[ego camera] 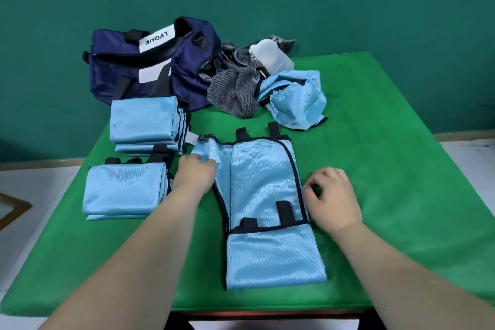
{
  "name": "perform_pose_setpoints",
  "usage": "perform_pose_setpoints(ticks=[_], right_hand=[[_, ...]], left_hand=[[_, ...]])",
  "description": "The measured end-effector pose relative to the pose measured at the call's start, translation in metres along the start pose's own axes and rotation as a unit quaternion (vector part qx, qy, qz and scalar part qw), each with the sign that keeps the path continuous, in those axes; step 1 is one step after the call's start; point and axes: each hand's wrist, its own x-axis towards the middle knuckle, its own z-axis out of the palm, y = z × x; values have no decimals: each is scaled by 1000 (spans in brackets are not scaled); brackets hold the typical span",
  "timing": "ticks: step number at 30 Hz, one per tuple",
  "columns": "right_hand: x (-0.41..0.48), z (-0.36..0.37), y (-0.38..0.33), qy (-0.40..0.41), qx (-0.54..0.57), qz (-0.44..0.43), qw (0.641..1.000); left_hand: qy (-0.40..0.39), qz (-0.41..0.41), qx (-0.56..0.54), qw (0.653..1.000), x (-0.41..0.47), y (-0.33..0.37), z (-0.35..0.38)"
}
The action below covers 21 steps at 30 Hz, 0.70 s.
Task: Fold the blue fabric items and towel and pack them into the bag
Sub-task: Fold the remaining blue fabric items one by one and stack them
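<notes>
A light blue fabric item [263, 190] with black trim and black tabs lies partly folded in the middle of the green table. My left hand [197, 171] grips its upper left flap. My right hand [332, 199] sits at its right edge with fingers loosely curled, holding nothing that I can see. Two folded blue stacks lie at the left, one nearer [126, 191] and one farther [147, 123]. A crumpled blue item [297, 99] and a grey striped towel [237, 88] lie at the back. The navy bag [150, 61] stands behind them, at the back left.
A white plastic container [270, 55] rests on the towel near the bag. The green table cover [388, 182] stretches out to the right. Its front edge runs just below the fabric. A teal wall rises behind the table.
</notes>
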Motion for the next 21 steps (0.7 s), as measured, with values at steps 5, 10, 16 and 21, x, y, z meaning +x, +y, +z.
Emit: perform_pose_setpoints(ticks=[5, 10, 16, 21], right_hand=[[-1, -1, -1, -5, 6, 0, 1000], [-1, -3, -3, -6, 6, 3, 1000], [0, -4, -4, 4, -1, 2, 1000], [-3, -3, -3, 2, -15, -37, 999]], left_hand=[[36, 92, -20, 995, -13, 3, -1], [0, 265, -111, 958, -62, 43, 6], [-219, 352, -52, 909, -70, 51, 50], [-142, 374, 20, 916, -48, 28, 38]])
